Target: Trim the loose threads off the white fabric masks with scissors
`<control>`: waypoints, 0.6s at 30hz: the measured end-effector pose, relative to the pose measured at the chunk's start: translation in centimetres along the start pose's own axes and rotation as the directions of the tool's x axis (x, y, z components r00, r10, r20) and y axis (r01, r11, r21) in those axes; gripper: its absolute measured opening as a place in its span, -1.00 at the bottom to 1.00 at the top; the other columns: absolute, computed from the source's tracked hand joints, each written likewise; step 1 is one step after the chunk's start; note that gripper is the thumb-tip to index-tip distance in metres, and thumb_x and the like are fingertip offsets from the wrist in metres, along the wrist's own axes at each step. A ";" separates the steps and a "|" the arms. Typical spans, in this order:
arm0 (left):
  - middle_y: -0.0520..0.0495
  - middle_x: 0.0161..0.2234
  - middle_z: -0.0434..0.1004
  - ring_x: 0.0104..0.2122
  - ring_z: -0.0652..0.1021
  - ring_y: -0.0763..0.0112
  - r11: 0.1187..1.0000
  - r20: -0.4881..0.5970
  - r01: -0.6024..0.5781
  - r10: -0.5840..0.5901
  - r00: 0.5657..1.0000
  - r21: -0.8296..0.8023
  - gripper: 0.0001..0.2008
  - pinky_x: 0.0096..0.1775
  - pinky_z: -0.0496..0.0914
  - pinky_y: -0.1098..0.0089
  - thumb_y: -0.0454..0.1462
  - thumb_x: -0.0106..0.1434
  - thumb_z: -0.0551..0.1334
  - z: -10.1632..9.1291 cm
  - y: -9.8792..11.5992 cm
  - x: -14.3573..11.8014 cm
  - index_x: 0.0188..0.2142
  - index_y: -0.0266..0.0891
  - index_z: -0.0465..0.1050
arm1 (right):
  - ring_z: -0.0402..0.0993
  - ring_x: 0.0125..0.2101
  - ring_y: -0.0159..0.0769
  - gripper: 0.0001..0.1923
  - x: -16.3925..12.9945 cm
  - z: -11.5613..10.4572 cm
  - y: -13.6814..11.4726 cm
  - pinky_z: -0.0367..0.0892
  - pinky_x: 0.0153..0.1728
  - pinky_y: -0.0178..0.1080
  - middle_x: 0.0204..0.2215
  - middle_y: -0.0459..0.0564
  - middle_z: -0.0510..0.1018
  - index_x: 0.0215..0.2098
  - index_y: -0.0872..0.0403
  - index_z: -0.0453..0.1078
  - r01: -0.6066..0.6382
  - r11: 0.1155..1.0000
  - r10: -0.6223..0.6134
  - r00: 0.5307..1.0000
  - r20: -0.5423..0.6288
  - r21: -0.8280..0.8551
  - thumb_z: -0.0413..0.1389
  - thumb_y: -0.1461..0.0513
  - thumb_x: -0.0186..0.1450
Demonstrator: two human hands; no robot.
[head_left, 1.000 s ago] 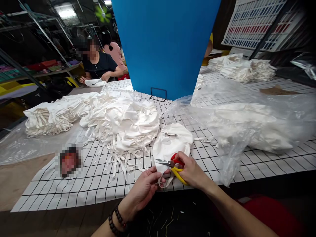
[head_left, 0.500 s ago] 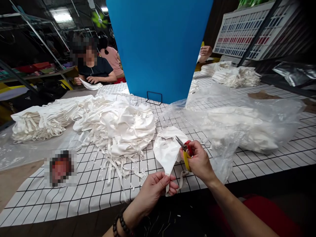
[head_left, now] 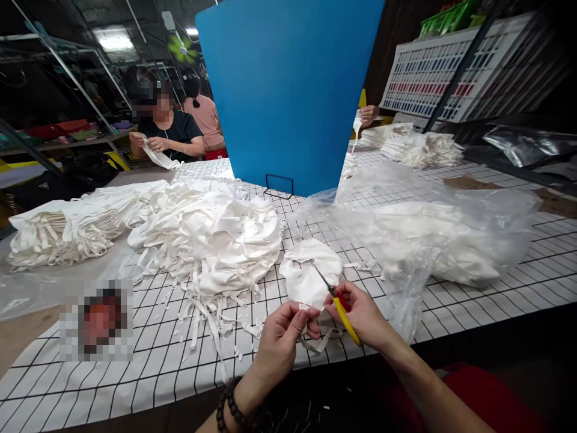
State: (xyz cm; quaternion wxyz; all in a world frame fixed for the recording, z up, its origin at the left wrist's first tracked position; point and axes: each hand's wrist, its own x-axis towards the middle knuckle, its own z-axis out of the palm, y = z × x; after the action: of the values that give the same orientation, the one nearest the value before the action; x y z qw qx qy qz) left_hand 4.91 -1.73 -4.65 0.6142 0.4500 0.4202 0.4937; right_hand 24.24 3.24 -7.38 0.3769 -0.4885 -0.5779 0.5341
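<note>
Here, fingers grasp mask (head_left: 309, 279) and snips (head_left: 338, 300) over the gridded table (head_left: 135, 373).

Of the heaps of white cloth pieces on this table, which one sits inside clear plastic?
The heap on the right, wrapped in a clear plastic bag. The loose pile and the neat stack to the left lie uncovered.

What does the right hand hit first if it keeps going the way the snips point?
Likely the white mask. The right hand holds the snips with blades aimed up-left, tips already over its fabric. Beyond that lies the heap of white masks. Depth is hard to judge.
</note>
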 end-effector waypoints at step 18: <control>-0.08 -0.38 0.42 -0.39 0.50 0.37 0.917 0.094 -0.169 0.144 0.985 0.362 -0.77 -0.31 0.36 0.42 -0.19 0.37 0.12 -0.2 0.1 0.1 -0.33 -0.22 0.48 | 0.40 -0.42 -0.23 -0.71 -3.5 -1.2 -6.1 0.19 -0.43 -0.25 -0.39 -0.09 0.50 -0.32 -0.02 0.23 0.138 0.698 -0.068 0.990 0.127 -0.702 0.23 0.12 0.09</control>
State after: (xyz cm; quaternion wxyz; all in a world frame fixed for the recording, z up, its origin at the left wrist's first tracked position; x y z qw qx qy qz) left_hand 4.70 -1.56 -4.63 0.4907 0.6054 0.4476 0.4386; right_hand 25.21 0.47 -0.90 0.1626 -0.5377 -0.7817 0.2709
